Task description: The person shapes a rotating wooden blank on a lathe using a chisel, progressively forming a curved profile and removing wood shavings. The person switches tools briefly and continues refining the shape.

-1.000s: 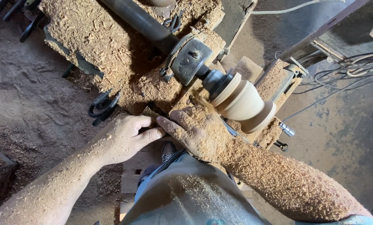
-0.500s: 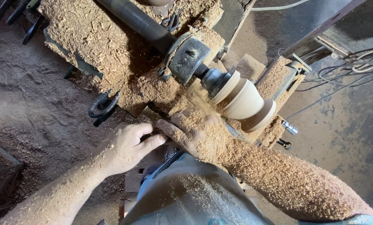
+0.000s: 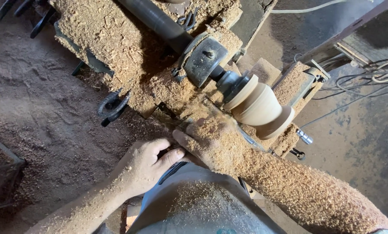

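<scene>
My right hand [image 3: 213,141], caked in sawdust, sits at centre frame just below and left of the blank [image 3: 257,106], a pale wooden piece shaped like a small pot, mounted on the lathe [image 3: 202,58] right of centre. The hand is curled closed, but the shavings hide the grip, so I cannot tell exactly what it has hold of; it looks like a turning tool, and only a thin metal edge [image 3: 248,141] shows beside my wrist. My left hand [image 3: 146,167], lower centre, is half closed, thumb stretched out to touch the right hand's thumb side, fingers bent over something dark I cannot make out.

I judge this to be the shaping step: chips are spraying up and left from where the tool meets the wood, and the blank already has a rounded belly and a flared foot. The next move, as I see it, calls for a steady brace from the left hand and a slow, even travel along the curve, without digging in.

Sawdust [image 3: 98,30] lies thick over the lathe bed at upper left and over the floor at left. Cables [image 3: 367,80] run along the upper right. I see no packages, labels or signs anywhere.
</scene>
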